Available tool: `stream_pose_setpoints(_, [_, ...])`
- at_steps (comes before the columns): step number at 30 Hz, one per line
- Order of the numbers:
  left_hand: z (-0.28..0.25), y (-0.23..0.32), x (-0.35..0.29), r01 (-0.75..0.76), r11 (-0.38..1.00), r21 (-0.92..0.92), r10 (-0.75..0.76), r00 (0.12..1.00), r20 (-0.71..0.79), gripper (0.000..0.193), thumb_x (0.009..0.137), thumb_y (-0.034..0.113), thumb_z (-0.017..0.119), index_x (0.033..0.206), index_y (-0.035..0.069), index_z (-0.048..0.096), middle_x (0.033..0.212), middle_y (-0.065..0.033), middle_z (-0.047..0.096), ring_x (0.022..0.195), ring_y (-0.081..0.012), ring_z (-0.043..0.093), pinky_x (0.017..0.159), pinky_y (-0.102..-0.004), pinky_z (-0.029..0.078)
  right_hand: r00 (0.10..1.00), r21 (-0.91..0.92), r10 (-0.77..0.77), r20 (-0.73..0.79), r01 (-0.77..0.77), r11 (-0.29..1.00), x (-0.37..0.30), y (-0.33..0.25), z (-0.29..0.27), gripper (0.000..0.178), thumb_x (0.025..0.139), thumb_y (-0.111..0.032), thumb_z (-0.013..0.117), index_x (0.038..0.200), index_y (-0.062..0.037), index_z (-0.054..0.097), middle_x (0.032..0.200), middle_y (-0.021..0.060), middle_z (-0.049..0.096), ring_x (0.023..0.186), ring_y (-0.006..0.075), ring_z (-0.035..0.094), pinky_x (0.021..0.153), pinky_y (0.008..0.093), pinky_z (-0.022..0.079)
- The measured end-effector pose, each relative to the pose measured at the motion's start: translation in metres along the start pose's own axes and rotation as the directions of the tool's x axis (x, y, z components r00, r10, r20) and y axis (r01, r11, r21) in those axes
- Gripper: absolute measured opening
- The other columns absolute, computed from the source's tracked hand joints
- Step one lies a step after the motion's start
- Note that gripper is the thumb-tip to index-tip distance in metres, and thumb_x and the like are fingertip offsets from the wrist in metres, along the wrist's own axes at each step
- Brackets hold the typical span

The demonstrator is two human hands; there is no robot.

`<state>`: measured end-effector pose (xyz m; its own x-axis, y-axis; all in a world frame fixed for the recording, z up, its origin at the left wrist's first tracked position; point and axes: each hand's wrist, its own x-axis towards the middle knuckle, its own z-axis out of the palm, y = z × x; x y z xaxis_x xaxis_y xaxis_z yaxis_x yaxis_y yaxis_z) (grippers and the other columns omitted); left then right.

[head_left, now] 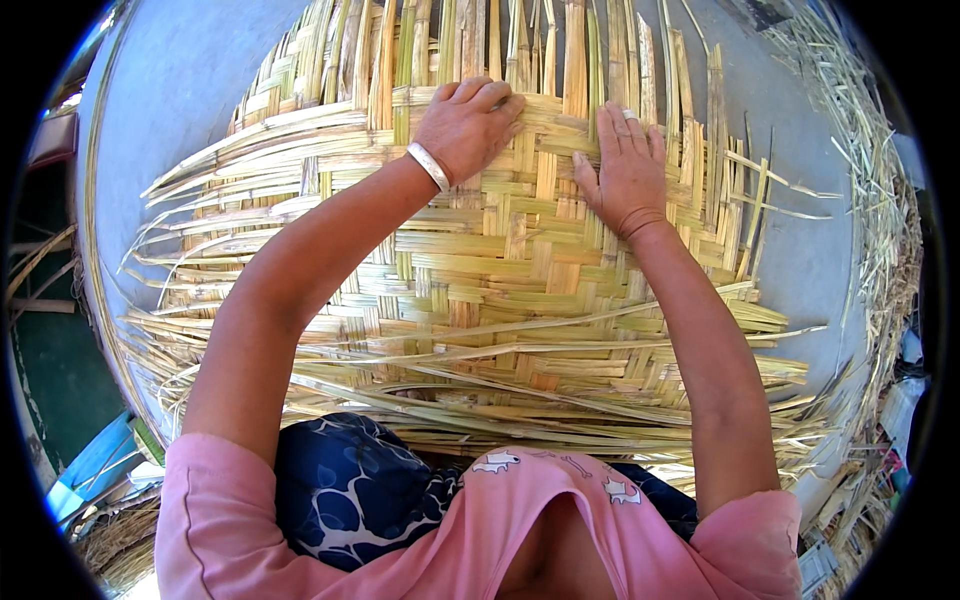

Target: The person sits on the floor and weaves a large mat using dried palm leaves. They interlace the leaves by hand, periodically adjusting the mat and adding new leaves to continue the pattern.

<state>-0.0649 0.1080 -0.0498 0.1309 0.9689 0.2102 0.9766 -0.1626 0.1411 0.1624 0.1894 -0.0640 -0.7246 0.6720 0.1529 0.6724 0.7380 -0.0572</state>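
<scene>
A large mat (500, 255) of flat, yellow-green split-cane strips, partly woven, lies in front of me. My left hand (468, 125), with a pale bangle at the wrist, is at the far edge of the weave. Its fingers are curled down around a cross strip (545, 108) there, the fingertips partly hidden. Lying flat on the mat to the right, my right hand (630, 170) has its fingers stretched out and a ring on one of them. Beyond both hands, unwoven lengthwise strips (575, 60) run away from me, with gaps between some.
Loose strip ends (215, 165) stick out at the mat's left side. Several long strips (480, 350) lie across its near part. The smooth grey floor (170, 90) surrounds the mat. Shredded cane scraps (880, 210) are heaped along the right, and a blue object (95, 465) lies at lower left.
</scene>
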Motion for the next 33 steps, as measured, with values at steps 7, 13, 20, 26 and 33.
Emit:
stream_pose_setpoints(7, [0.002, -0.002, -0.002, -0.004, 1.0, 0.005, 0.004, 1.0, -0.013, 0.034, 0.088, 0.027, 0.056, 0.118, 0.013, 0.059, 0.115, -0.0035, 0.053, 0.115, -0.0223, 0.046, 0.094, -0.0389, 0.037, 0.999, 0.014, 0.025, -0.028, -0.024, 1.0, -0.001, -0.007, -0.01, 0.057, 0.085, -0.041, 0.05, 0.129, -0.0045, 0.045, 0.133, 0.0117, 0.047, 0.122, 0.0245, 0.042, 0.107, 0.0455, 0.022])
stream_pose_setpoints(13, [0.002, 0.006, -0.012, 0.009, 0.999, 0.044, -0.006, 0.998, -0.058, 0.038, 0.086, 0.032, 0.056, 0.119, 0.014, 0.058, 0.124, -0.0058, 0.051, 0.119, -0.0221, 0.044, 0.1, -0.0402, 0.034, 0.993, 0.075, 0.063, -0.099, -0.055, 0.996, -0.005, -0.004, 0.0, 0.05, 0.085, -0.034, 0.052, 0.127, -0.0062, 0.046, 0.131, 0.0122, 0.048, 0.122, 0.0273, 0.042, 0.107, 0.0434, 0.023])
stream_pose_setpoints(20, [-0.018, 0.011, -0.027, 0.187, 0.973, -0.135, -0.2, 0.975, -0.094, 0.049, 0.088, 0.035, 0.054, 0.129, 0.008, 0.047, 0.137, -0.013, 0.042, 0.129, -0.0273, 0.036, 0.106, -0.0445, 0.026, 0.984, 0.118, 0.098, -0.15, -0.081, 0.99, -0.004, -0.007, -0.002, 0.054, 0.088, -0.031, 0.05, 0.133, -0.0048, 0.039, 0.138, 0.0146, 0.041, 0.128, 0.0291, 0.036, 0.109, 0.0419, 0.02])
stream_pose_setpoints(26, [-0.016, -0.008, -0.052, 0.375, 0.924, 0.081, -0.376, 0.926, 0.006, 0.063, 0.09, 0.045, 0.046, 0.135, 0.003, 0.039, 0.144, -0.0141, 0.034, 0.137, -0.0273, 0.024, 0.11, -0.0461, 0.016, 0.986, 0.112, 0.118, -0.119, -0.104, 0.988, -0.006, 0.002, 0.005, 0.055, 0.089, -0.033, 0.048, 0.134, -0.0021, 0.039, 0.139, 0.0151, 0.041, 0.129, 0.0294, 0.036, 0.11, 0.0409, 0.019])
stream_pose_setpoints(33, [-0.015, -0.01, -0.055, 0.371, 0.925, 0.085, -0.377, 0.923, 0.079, 0.067, 0.091, 0.051, 0.04, 0.137, 0.003, 0.037, 0.145, -0.014, 0.032, 0.139, -0.0261, 0.02, 0.112, -0.0442, 0.012, 0.985, 0.104, 0.119, -0.123, -0.107, 0.989, -0.006, 0.0, 0.004, 0.053, 0.09, -0.032, 0.048, 0.133, -0.002, 0.041, 0.138, 0.0148, 0.042, 0.128, 0.0296, 0.036, 0.109, 0.0402, 0.02])
